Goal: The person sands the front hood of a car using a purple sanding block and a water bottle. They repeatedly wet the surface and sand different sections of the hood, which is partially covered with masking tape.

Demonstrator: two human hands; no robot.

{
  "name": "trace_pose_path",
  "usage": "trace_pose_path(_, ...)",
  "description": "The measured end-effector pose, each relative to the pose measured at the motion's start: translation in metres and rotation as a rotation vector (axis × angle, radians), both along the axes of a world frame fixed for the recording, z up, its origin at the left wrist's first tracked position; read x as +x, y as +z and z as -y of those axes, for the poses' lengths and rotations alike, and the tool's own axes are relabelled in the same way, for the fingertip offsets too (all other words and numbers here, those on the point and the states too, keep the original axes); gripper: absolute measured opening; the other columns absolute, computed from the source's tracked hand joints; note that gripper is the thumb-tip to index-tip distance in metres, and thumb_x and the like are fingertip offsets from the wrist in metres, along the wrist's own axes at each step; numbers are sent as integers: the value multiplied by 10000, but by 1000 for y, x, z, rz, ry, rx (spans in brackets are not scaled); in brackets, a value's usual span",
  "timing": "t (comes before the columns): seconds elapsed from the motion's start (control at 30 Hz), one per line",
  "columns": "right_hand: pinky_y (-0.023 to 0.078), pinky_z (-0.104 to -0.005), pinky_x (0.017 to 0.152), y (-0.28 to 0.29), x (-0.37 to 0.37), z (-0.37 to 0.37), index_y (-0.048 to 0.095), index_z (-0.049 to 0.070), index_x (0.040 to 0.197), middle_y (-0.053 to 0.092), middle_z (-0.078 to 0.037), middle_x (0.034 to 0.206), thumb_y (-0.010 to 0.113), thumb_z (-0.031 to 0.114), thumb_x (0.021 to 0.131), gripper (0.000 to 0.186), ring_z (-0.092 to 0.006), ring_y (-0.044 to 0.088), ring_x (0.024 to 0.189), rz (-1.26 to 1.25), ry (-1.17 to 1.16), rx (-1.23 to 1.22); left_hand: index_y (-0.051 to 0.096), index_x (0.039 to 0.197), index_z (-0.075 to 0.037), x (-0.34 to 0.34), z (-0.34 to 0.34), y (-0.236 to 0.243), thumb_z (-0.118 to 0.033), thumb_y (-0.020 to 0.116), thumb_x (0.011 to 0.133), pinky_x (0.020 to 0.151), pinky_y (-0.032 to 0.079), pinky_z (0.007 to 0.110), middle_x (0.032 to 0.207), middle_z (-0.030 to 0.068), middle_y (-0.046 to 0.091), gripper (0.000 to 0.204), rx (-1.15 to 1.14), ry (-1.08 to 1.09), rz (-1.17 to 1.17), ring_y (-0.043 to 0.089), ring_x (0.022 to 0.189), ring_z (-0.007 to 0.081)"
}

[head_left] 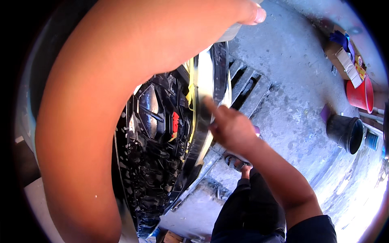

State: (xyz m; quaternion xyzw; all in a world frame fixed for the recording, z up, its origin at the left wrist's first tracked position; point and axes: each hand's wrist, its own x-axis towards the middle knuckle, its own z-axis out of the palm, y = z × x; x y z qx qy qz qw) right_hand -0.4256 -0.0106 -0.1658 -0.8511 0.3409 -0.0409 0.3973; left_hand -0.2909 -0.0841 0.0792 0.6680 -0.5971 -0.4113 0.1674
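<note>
A long black car part (160, 162), apparently a bumper or front assembly, lies beneath my arms with its ribbed, water-spotted inside showing. Yellow tape (191, 95) runs along its edge beside a pale, whitish strip (205, 73). My right hand (235, 127) is at that edge, fingers curled and fingertips smeared by motion. Whether it holds anything small against the surface cannot be made out. Across the left and top of the view arches my left arm. Of my left hand (252, 14) mainly the thumb shows, next to a grey surface (230, 33); its other fingers are hidden.
A slotted drain grate (248, 85) is set in the wet concrete floor beyond the part. At the right wall stand a black bucket (344, 133), a red bucket (360, 95) and a cardboard box (340, 60). My sandalled foot (239, 163) is beside the part.
</note>
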Motion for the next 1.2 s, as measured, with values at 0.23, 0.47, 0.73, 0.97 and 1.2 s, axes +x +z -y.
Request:
trace_pose_path(0.23,554,-367,687,4,17,58,554,-2,943,675,-176,848,801,160,802,327,-311,703,764,532,-418,133,666,1045,29,-4,-1,-8,-152,742,836,770,512,314,921,100,691,287,-3,3,7,657,838,180)
trace_pose_path(0.47,540,-419,652,-16,28,45,517,19,895,636,-179,832,807,199,788,358,-351,671,739,472,-379,78,665,1049,29,1,-6,-19,-153,742,836,774,512,314,925,100,691,291,18,39,17,656,842,180)
trace_pose_path(0.73,535,-435,609,-27,28,39,504,47,900,617,-176,822,800,174,784,343,-377,654,697,572,-386,-92,663,1054,29,-3,-4,-21,-155,743,836,777,511,314,930,100,690,296,10,54,18,655,847,180)
trace_pose_path(0.97,536,-422,608,-41,25,16,491,36,856,610,-181,816,815,155,768,356,-359,658,702,507,-382,-42,661,1058,28,-4,-5,-20,-156,743,836,781,510,314,934,100,689,300,6,71,21,655,851,180)
trace_pose_path(1.2,551,-422,595,-49,25,8,480,44,929,629,-182,824,819,200,779,402,-362,673,690,449,-396,3,660,1062,28,-4,-7,-22,-157,743,836,784,509,313,939,100,689,303,6,82,19,654,855,180)
